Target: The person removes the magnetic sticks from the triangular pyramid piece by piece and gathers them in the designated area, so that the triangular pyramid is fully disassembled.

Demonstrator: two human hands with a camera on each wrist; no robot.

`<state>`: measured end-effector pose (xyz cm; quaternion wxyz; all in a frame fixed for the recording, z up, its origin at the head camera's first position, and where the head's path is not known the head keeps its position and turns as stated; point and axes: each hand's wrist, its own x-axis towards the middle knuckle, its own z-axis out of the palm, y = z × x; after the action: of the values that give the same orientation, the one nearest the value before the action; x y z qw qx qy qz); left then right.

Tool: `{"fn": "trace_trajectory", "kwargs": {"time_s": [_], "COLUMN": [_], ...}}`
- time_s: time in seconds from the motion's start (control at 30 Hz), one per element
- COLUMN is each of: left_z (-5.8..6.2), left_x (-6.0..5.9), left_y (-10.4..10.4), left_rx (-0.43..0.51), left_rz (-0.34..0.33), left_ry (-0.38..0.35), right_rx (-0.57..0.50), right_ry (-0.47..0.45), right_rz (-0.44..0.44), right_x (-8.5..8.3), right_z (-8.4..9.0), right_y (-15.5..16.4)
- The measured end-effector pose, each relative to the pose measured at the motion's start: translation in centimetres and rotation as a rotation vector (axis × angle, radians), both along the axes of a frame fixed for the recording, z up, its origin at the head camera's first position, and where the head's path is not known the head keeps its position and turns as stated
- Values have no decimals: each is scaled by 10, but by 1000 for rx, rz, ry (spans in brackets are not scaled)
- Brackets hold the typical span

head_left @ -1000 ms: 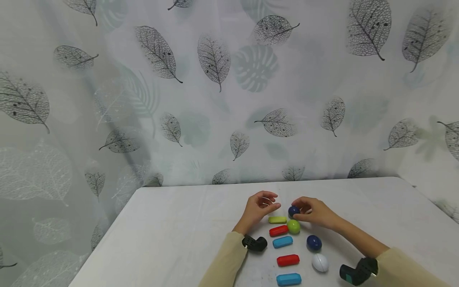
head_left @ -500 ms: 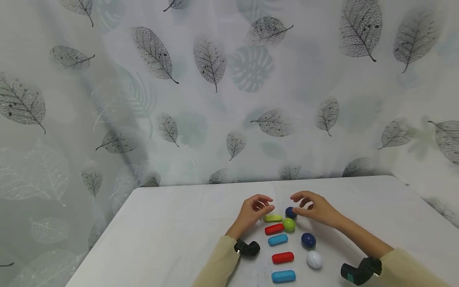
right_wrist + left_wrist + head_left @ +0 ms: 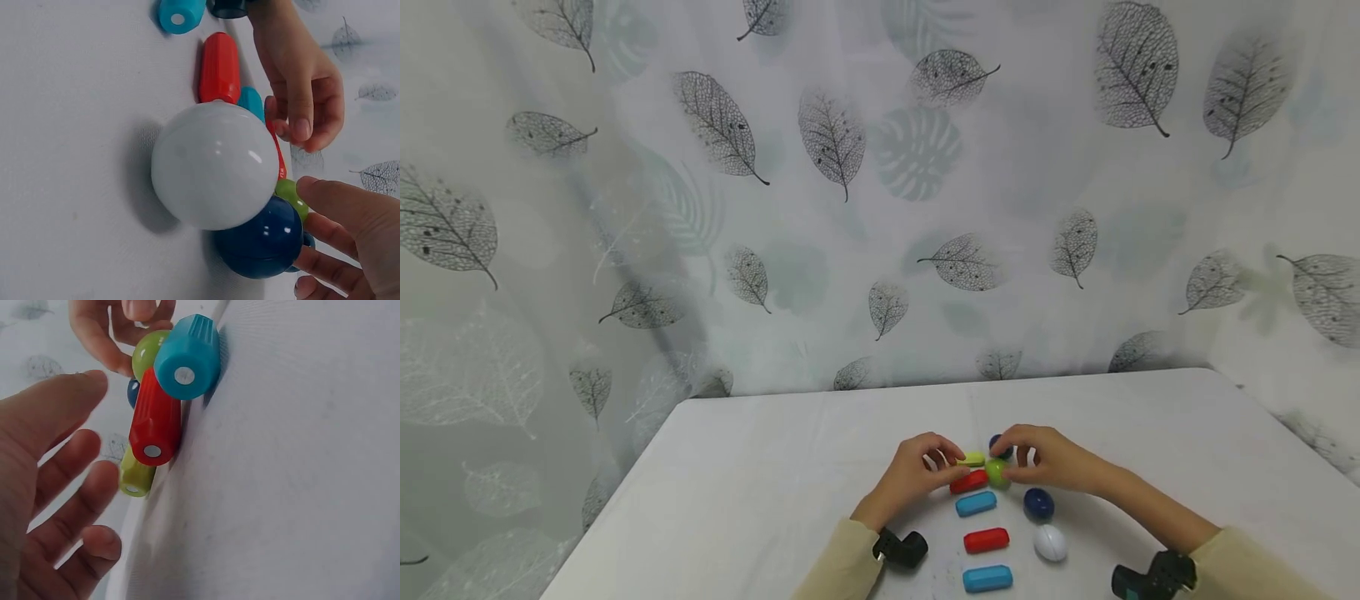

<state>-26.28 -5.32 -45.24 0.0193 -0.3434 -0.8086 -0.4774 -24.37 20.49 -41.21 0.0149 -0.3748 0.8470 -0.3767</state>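
Taking the green ball [image 3: 997,472] as the landmark, both hands now sit lower and closer together than a second ago. The right hand [image 3: 1051,459], which earlier had its fingertips on the small dark blue ball [image 3: 997,443] just behind the green ball, now brings its fingers down onto the green ball itself and touches it on its right side. The left hand [image 3: 917,472], which earlier hovered behind the yellow-green bar [image 3: 973,459] to the left of the green ball, now lies lower, with its fingertips at the left ends of the yellow-green bar and of the red bar [image 3: 969,481] beside the green ball.
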Motion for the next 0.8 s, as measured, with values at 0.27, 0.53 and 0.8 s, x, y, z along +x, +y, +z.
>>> {"fn": "trace_trajectory", "kwargs": {"time_s": [0.27,0.53,0.8], "left_z": [2,2,-1], "left_x": [3,1,0], "left_y": [0,0,-4], "left_rx": [-68,-144,-111], "left_rz": [-54,-86,-116], "left_ry": [-61,-79,-76], "right_rx": [3,32,-12], "right_ry": [-34,2,50], "right_rz": [32,19,75], "right_x": [2,2,3], "right_z": [-2,-4,-6], "right_y": [-6,-11,-13]}}
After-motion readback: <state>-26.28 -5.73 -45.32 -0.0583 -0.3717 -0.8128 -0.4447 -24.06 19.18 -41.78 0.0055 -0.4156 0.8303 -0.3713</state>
